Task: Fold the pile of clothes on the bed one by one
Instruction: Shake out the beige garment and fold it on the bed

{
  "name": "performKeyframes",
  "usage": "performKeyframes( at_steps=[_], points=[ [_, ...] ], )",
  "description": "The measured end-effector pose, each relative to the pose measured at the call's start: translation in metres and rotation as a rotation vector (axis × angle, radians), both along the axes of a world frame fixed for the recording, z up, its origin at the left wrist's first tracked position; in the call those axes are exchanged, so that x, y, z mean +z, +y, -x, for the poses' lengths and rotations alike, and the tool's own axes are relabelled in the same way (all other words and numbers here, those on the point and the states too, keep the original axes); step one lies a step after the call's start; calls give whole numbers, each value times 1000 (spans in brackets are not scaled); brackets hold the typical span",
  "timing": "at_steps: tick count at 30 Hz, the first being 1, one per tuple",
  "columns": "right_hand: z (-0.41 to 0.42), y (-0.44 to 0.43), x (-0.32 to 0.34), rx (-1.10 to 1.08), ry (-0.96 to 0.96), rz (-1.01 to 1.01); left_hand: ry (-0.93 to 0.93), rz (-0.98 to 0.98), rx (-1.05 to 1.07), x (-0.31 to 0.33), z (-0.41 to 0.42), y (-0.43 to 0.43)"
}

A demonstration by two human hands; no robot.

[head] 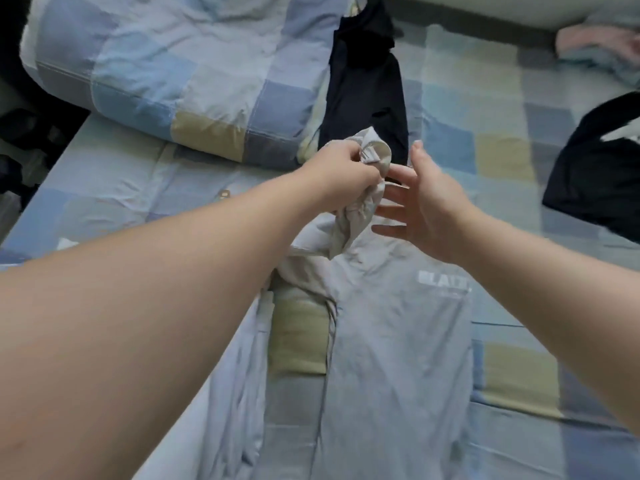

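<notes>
A light grey zip-up jacket with white chest lettering lies front-up on the checked bed sheet. My left hand grips the jacket's bunched hood or collar and holds it lifted off the bed. My right hand hovers just to the right of that bunch, fingers spread and straight, fingertips close to the fabric. A dark navy garment lies stretched out beyond my hands.
A rolled checked quilt fills the upper left. Another dark garment lies at the right edge, and pink and pale blue clothes sit at the far right corner. The bed's left edge drops to a dark floor.
</notes>
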State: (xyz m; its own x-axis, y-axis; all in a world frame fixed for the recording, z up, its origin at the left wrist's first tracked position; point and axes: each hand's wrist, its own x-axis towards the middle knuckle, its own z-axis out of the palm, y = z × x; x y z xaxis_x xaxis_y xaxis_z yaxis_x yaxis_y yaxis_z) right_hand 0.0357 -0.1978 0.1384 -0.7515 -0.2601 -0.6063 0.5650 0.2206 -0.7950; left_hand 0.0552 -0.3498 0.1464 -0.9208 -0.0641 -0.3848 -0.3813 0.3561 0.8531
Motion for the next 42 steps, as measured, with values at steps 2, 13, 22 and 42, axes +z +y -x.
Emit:
performKeyframes(
  at_steps=[2,13,22,42],
  points=[
    [-3,56,9,-47,-20,21,-16,-12,1,7,0,60],
    [-21,267,5,-336,-70,28,-155,-325,7,0,-10,293],
    [-21,295,-10,-358,-22,-29,-232,-474,62,-15,-11,319],
    [7,189,-217,723,691,-1109,115,856,-464,-218,-2,144]
  ],
)
